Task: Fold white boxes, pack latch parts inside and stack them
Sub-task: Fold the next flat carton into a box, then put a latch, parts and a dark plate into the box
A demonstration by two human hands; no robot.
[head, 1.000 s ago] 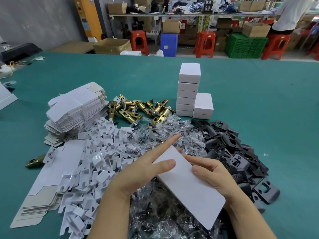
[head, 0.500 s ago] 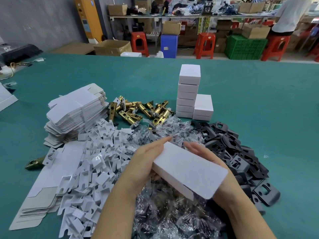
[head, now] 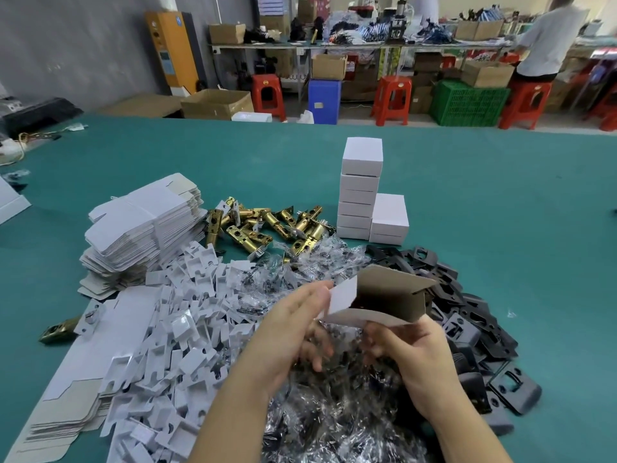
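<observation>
Both hands hold a half-formed white box (head: pixel 384 295) above the pile, its open end facing me and its brown inside showing. My left hand (head: pixel 293 332) grips the box's left flap; my right hand (head: pixel 410 349) holds its lower right edge. Behind lie brass latch bolts (head: pixel 267 225), clear screw bags (head: pixel 320 262), black strike plates (head: pixel 467 315) and white plastic inserts (head: pixel 187 312). Finished white boxes (head: pixel 360 192) stand stacked at the back, with a shorter stack (head: pixel 389 217) beside them.
Flat unfolded box blanks form a pile (head: pixel 143 225) at left and another (head: pixel 76 385) at lower left. One brass latch (head: pixel 63 329) lies alone at left. The green table (head: pixel 500 202) stretches right. A person sits far back right (head: pixel 547 38).
The flat white blank has been opened into a box shape and turned so its open end faces me. Both hands shifted under and beside it.
</observation>
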